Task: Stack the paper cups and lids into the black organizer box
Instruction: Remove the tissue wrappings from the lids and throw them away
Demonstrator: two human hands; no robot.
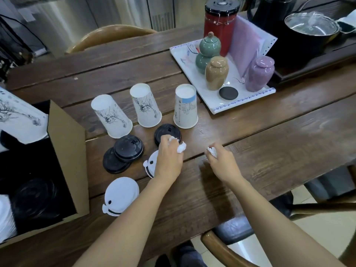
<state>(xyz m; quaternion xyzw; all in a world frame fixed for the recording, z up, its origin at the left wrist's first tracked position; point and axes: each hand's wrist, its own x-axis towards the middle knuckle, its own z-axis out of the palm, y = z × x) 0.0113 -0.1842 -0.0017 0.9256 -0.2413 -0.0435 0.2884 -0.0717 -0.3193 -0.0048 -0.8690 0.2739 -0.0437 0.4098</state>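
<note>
While three paper cups (144, 106) stand upside down in a row on the wooden table (269, 135), the left hand (169, 157) reaches to the black lid (167, 133) just in front of the middle cup, fingers curled around white crumpled material (181, 147). Right of that lid, the right hand (221, 162) rests closed on a similar white wad (212, 151). Left of the lid lie two overlapping black lids (123, 154) and two white lids (121, 195), with the black organizer box (38, 170) beyond them.

Cups (145, 106) white, black ink drawings; lids (128, 148) black, others (121, 195) white; table (269, 143) dark brown; jars (216, 72) green, tan, lilac.
</note>
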